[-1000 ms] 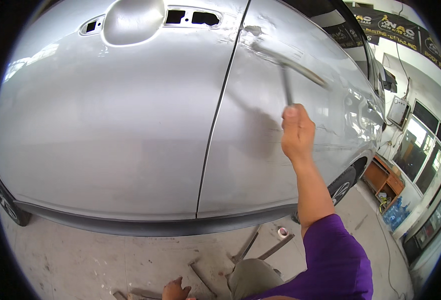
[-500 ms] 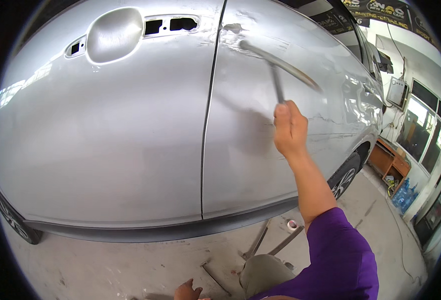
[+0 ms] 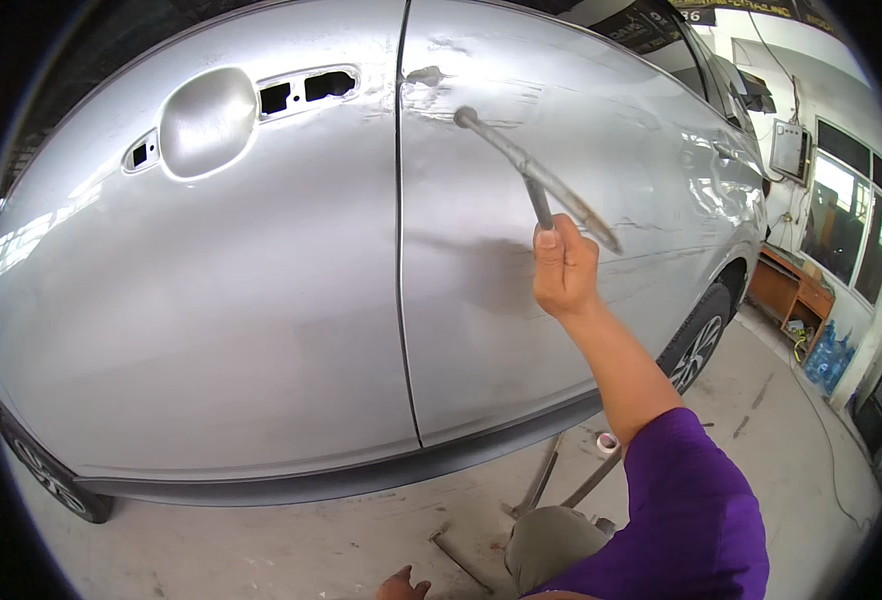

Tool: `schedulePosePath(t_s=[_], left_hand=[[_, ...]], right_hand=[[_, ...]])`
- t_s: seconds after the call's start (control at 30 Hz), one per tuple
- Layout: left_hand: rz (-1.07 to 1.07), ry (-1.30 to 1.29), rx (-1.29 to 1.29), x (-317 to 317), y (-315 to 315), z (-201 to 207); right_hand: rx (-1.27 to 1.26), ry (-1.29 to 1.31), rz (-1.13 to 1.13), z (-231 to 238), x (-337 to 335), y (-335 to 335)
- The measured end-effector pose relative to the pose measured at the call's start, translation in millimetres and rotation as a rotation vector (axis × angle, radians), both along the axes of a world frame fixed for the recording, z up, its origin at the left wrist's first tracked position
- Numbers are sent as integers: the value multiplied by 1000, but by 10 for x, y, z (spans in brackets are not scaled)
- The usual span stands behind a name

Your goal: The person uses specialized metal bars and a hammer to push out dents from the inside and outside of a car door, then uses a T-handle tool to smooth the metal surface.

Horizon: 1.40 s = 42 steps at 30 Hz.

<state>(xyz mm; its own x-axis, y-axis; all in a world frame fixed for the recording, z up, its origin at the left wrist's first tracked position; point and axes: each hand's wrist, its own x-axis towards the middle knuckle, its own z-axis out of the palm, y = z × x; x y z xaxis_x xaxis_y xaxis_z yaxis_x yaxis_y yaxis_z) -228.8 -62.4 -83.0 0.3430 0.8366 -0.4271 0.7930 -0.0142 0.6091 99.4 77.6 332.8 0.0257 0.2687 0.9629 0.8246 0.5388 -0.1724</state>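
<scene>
My right hand [image 3: 567, 270] is raised in front of the silver car's rear door [image 3: 521, 360], fingers wrapped round the handle of a long-headed body hammer [image 3: 529, 168]. One round face of its head points up toward the scratched part of the door; whether it touches the metal I cannot tell. A ragged dent [image 3: 424, 76] lies by the door gap, above the hammer. At the lower edge my left hand [image 3: 402, 586] shows only partly, low over the floor, with thumb and finger apart and nothing visible in it.
Left of the gap is the front door [image 3: 251, 320], its handle openings bare. On the floor lie another hammer [image 3: 461, 560], metal bars [image 3: 539, 478] and a tape roll [image 3: 608, 442]. A wooden cabinet [image 3: 789, 296] and blue bottles [image 3: 829, 356] stand at the right.
The hammer's head has tilted more steeply, and my right hand is slightly lower and to the left in view. The whole view has shifted, moving the car leftward at the top.
</scene>
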Motion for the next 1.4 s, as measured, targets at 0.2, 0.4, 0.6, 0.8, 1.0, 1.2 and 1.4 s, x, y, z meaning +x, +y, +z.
schedulePosePath(t_s=[0.2, 0.4, 0.6, 0.8, 1.0, 1.2, 1.4], left_hand=[[-5, 3, 60, -11, -60, 37], [13, -28, 75, -38, -42, -23], [3, -27, 18, 36, -29, 125], [-1, -28, 14, 20, -39, 11], [-18, 11, 12, 33, -15, -57], [-5, 22, -93, 42, 55, -11], [-25, 36, -71, 65, 85, -94]], right_hand=[[6, 75, -30, -19, 60, -53], [14, 68, -20, 68, 54, -57], [16, 112, -19, 103, 153, -32], [19, 78, -70, 165, 242, 17], [-30, 22, -120, 251, 269, -28], [-58, -28, -145, 353, 342, -72], [41, -138, -147, 446, 491, 11]])
